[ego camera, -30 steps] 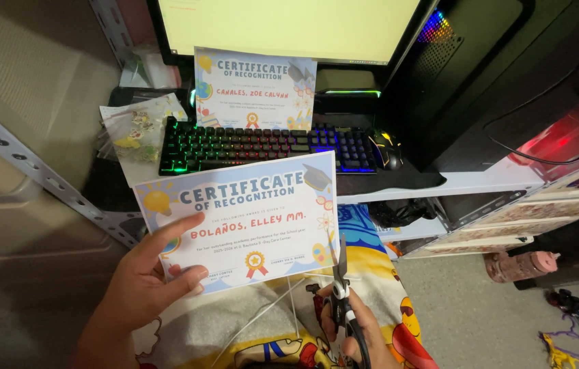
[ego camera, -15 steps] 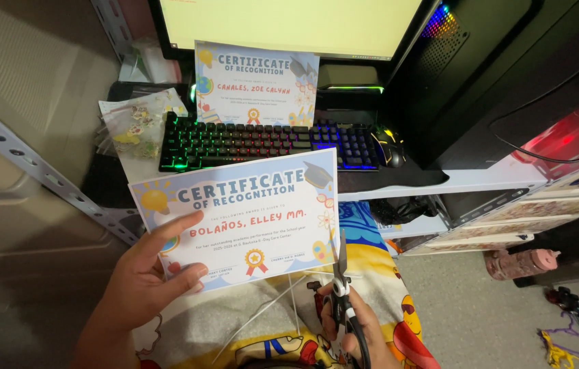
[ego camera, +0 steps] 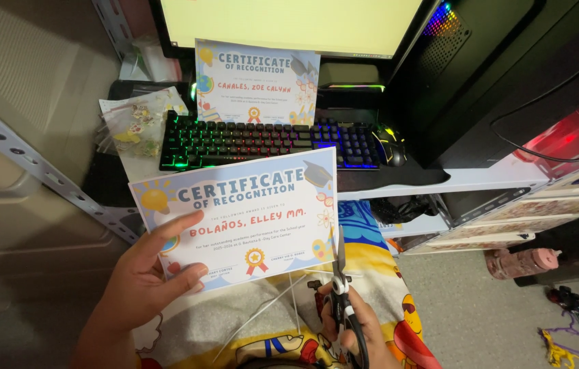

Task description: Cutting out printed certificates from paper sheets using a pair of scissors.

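**Scissors meeting the corner of a certificate**

A monitor (ego camera: 289,24) is glowing at twelve o'clock, with a dark computer tower (ego camera: 508,68) standing at two o'clock. Below the screen a backlit keyboard (ego camera: 269,143) is shining in rainbow colours, and a second certificate (ego camera: 257,83) is leaning just behind it. At the centre, the left hand (ego camera: 143,290) is gripping a printed certificate (ego camera: 242,219) by its seven o'clock corner, thumb lying on the face, fingers curling beneath. At five o'clock, the right hand (ego camera: 354,328) is closing around the loops of scissors (ego camera: 341,287), their blades pointing up and touching the sheet's right edge.
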